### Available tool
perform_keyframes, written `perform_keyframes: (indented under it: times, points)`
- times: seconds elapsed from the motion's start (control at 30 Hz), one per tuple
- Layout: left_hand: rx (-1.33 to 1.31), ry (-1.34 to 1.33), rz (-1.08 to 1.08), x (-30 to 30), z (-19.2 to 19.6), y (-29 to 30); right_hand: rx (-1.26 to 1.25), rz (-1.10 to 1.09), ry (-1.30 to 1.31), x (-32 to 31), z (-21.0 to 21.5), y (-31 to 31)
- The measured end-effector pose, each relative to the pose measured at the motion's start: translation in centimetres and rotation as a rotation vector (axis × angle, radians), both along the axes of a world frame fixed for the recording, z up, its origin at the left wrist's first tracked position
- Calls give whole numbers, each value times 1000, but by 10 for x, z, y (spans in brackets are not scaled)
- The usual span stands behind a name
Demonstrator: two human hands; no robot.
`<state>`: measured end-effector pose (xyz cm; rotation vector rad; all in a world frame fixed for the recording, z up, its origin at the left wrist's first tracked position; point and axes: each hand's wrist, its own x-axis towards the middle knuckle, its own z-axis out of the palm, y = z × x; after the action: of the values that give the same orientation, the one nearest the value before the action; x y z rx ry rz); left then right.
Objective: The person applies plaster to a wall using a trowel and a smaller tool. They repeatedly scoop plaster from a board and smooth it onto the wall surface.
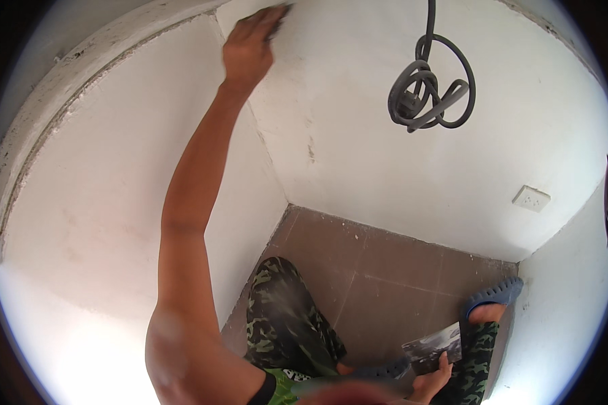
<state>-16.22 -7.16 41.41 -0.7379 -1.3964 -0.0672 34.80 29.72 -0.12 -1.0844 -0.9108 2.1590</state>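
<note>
The left hand [248,47] is raised high against the white wall [358,81], its fingers [271,19] pressing a small dark tool [280,12] flat near the corner. Far below, the right hand [431,383] grips a grey trowel plate [434,347], fingers clenched on its edge, above the brown floor tiles [378,270]; a coiled grey cable [429,94] hangs right of the raised fingers.

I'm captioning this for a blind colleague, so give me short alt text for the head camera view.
Seen from above, the left hand presses high on a white wall near a corner, while the right hand holds a flat grey-smeared board low by the knees. A coiled grey cable hangs on the wall above a brown tiled floor.
</note>
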Motion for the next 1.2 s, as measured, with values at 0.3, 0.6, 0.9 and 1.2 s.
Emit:
perform_keyframes:
  times: [0.3,0.6,0.9,1.2]
  points:
    - [-21,61,114,-34,-22,81,7,20,18,2,-1,-2]
    - [508,-226,18,10,-61,12,-21,22,43,8,-5,0]
    - [790,-517,199,-20,1,-29,-14,1,-1,4,1,-3]
    - [617,-289,183,-26,-18,46,-7,-28,3,5,4,-3]
